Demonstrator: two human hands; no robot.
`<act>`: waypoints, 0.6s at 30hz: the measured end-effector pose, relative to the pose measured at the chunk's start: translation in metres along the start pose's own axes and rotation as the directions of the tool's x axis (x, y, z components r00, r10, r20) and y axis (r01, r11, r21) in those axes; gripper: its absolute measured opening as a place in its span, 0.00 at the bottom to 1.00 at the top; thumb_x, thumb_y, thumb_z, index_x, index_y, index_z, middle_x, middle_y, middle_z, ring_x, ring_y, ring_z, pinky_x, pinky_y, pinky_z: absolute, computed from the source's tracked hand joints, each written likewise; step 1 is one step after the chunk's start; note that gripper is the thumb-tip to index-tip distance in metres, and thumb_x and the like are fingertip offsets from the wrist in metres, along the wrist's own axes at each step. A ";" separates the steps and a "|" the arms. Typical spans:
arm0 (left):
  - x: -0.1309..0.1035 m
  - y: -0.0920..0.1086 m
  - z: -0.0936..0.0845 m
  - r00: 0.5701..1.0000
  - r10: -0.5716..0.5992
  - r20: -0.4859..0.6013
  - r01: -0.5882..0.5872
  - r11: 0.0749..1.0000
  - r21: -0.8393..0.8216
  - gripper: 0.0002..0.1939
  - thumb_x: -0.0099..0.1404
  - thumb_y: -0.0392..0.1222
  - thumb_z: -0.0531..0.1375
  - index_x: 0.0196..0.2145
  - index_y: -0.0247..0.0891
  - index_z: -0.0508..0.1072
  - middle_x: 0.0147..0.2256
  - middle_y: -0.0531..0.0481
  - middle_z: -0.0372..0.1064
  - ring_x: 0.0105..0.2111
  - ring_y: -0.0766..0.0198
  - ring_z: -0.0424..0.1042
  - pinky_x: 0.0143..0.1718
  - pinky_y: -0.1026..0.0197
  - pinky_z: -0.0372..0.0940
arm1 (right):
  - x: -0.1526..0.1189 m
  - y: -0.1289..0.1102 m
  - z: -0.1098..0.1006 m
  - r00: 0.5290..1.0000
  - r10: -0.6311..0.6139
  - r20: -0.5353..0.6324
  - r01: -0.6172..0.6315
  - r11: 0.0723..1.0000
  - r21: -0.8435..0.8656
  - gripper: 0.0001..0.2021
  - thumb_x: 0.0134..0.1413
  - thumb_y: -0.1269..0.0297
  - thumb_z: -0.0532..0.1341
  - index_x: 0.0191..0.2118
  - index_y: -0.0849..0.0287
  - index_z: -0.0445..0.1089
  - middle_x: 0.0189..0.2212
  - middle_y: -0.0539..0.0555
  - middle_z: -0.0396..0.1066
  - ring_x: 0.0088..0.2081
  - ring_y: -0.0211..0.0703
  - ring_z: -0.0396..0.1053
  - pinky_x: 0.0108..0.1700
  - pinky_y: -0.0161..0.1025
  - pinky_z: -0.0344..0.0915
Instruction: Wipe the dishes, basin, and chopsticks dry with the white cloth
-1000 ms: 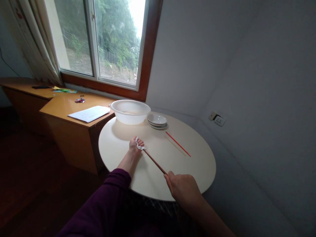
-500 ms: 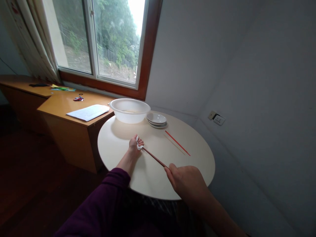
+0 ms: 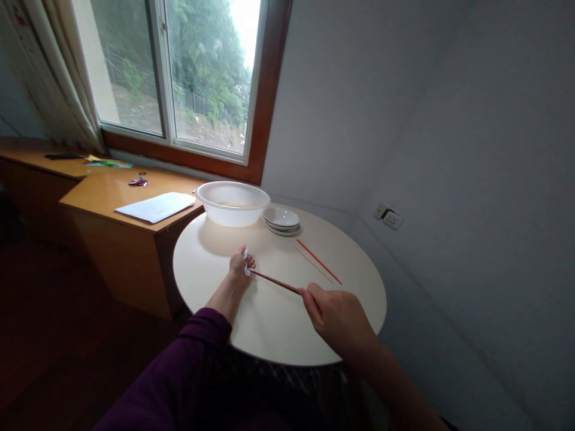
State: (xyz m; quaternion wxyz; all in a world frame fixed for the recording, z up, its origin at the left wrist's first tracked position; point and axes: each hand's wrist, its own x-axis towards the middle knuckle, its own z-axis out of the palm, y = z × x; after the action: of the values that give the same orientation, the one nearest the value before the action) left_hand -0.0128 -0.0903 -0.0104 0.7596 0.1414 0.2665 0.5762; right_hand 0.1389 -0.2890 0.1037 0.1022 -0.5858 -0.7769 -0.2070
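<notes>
Head view: left hand [image 3: 238, 263] is closed around a cloth [image 3: 247, 265] at the far end of a brown stick [image 3: 275, 281]; right hand [image 3: 336, 314] grips the near end. The brown stick spans the gap between both hands, over the table [image 3: 278, 338]. A red stick [image 3: 319, 262] lies beyond it, near stacked dishes [image 3: 281, 218]; a basin [image 3: 232, 216] stands beside them.

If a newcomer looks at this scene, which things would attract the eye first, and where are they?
Probably the bright window at upper left comes first. Then the thin red stick stands out, lying right of centre on the pale round table. Closer to the viewer, a brown stick runs from the right hand to the white crumpled piece in the left hand.
</notes>
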 end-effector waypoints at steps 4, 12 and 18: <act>-0.002 0.010 -0.006 0.998 -0.044 0.048 0.046 0.998 -0.034 0.22 0.67 0.43 0.44 0.16 0.40 0.44 0.10 0.62 0.37 0.08 0.74 0.41 0.11 0.69 0.37 | 0.002 0.001 0.006 1.000 0.025 0.000 -0.025 0.998 0.055 0.20 0.63 0.62 0.43 0.23 0.58 0.63 0.13 0.51 0.66 0.16 0.36 0.62 0.22 0.36 0.39; -0.003 0.014 -0.012 0.988 -0.098 0.120 0.104 0.994 -0.041 0.22 0.66 0.43 0.46 0.16 0.40 0.44 0.12 0.62 0.35 0.09 0.74 0.41 0.12 0.70 0.37 | 0.009 0.006 0.017 0.996 0.072 -0.054 -0.062 0.982 0.179 0.18 0.62 0.62 0.46 0.24 0.58 0.65 0.15 0.52 0.67 0.18 0.39 0.64 0.22 0.36 0.44; -0.005 0.010 -0.009 0.985 -0.105 0.138 0.103 0.994 0.023 0.22 0.64 0.44 0.48 0.15 0.40 0.46 0.11 0.62 0.37 0.09 0.74 0.41 0.11 0.70 0.39 | 0.019 -0.001 0.010 0.997 0.072 -0.016 -0.042 0.729 0.683 0.14 0.59 0.64 0.48 0.45 0.59 0.67 0.20 0.48 0.69 0.21 0.36 0.65 0.24 0.31 0.56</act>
State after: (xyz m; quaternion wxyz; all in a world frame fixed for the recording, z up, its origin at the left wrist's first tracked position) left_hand -0.0267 -0.0927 -0.0118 0.8041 0.1733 0.2243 0.5225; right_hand 0.1330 -0.2686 0.1018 0.3323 -0.5266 -0.7780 0.0838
